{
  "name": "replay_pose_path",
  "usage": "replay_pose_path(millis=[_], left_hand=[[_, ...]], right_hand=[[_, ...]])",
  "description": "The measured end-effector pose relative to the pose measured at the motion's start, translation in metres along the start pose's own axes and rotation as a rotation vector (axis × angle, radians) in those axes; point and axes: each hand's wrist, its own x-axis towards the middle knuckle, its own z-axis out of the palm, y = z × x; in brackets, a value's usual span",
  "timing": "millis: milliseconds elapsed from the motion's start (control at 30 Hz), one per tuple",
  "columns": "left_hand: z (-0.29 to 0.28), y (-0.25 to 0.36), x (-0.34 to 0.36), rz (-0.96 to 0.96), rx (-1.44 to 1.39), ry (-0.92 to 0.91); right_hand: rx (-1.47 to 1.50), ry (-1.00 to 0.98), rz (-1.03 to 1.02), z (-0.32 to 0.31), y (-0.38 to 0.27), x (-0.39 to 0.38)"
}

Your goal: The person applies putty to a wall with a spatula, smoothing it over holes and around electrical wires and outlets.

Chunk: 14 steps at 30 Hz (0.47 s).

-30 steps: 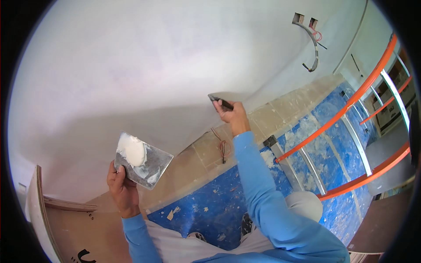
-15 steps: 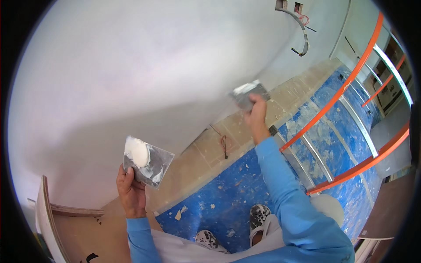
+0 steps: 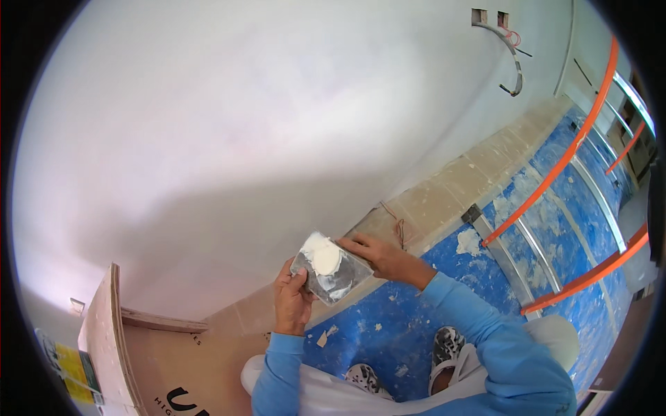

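My left hand point(image 3: 292, 302) grips a square grey putty blade point(image 3: 345, 283) by its lower left edge, thumb on top. A thick mound of white putty point(image 3: 324, 256) lies on its upper left part, with smears lower down. Close against its right side, my right hand point(image 3: 388, 258) is closed on a second flat grey putty blade point(image 3: 375, 223), seen just above the fingers and partly hidden by them. Both hands are together in front of the wall's foot.
A smooth white wall point(image 3: 229, 125) fills the upper left, with cables point(image 3: 515, 66) hanging from boxes. Blue, putty-spotted sheeting point(image 3: 416, 333) covers the floor beside tan tiles point(image 3: 458, 184). An orange-railed ladder point(image 3: 572, 149) lies at right. Boards point(image 3: 111, 340) and a yellow-labelled container point(image 3: 69, 367) stand left.
My right hand has come down and left from near the wall, bringing its blade to the left one. My left hand with the putty has shifted right in the picture, and the view has turned slightly left.
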Motion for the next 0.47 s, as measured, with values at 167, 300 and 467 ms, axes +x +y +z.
replay_pose_path(millis=[167,300,467], left_hand=[[0.008,0.005,0.004,0.305,0.406,0.104],[-0.009,-0.002,0.009,0.430,0.606,0.263],[0.002,-0.029,0.018,0.534,0.798,0.166]], right_hand=[[0.629,0.429,0.561,-0.012,0.038,-0.005],[1.782,0.692,0.719,-0.036,0.004,0.009],[1.822,0.353,0.469,0.006,-0.020,0.024]])
